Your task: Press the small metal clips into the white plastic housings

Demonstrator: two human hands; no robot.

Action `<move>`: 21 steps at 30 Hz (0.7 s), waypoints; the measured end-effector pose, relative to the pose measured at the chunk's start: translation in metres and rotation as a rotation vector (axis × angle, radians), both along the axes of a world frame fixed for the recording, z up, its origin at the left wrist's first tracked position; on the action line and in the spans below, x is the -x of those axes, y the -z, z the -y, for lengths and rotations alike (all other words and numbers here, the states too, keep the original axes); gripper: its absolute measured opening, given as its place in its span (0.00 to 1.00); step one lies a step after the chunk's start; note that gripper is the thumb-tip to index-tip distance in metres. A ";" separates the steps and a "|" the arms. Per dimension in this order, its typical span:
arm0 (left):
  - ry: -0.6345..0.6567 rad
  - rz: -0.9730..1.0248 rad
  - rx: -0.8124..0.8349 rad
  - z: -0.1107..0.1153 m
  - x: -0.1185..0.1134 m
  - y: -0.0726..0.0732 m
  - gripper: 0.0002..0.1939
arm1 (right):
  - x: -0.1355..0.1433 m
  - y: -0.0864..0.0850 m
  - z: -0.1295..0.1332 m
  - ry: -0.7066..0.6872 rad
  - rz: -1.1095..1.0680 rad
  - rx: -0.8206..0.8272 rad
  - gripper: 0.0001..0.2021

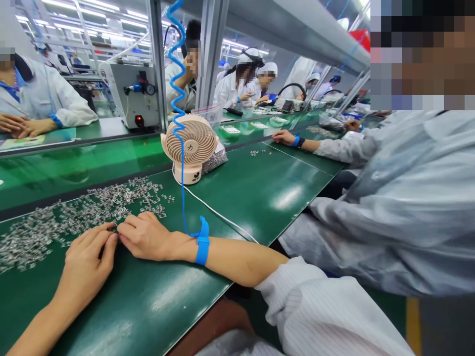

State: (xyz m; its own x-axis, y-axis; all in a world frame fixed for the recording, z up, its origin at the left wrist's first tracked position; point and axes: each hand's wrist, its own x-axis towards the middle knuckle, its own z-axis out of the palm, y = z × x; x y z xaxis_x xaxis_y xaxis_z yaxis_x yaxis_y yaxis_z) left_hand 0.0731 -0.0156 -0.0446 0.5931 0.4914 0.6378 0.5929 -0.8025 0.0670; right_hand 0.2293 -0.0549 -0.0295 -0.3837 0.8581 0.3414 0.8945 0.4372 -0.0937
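On the green tabletop [156, 301], a long spread of small shiny metal pieces [74, 215] lies just beyond my hands. My left hand [89, 259] is closed, thumb and fingertips pinched together beside the near edge of the pieces. Almost touching it, my right hand [144, 236] is closed too, its fingers curled toward the left fingertips. Whatever sits in either pinch is too small or hidden to make out. A blue wrist strap [202, 247] circles my right wrist, and its coiled blue cord [178, 74] runs up past the fan.
A beige desk fan [190, 148] stands behind my right hand, its white cable [218, 217] crossing the table. Behind it lies a bag of small parts [217, 159]. A co-worker's hand [284, 137] rests at the right, near several loose pieces. A grey machine [131, 96] stands across the bench.
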 end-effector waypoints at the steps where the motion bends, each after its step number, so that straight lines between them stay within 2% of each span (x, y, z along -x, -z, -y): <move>1: 0.001 0.001 -0.005 0.000 0.000 0.000 0.17 | 0.000 0.000 0.000 -0.003 -0.001 -0.001 0.13; 21: 0.019 -0.005 -0.060 0.001 0.001 -0.003 0.16 | 0.000 -0.003 0.001 -0.009 0.003 0.004 0.14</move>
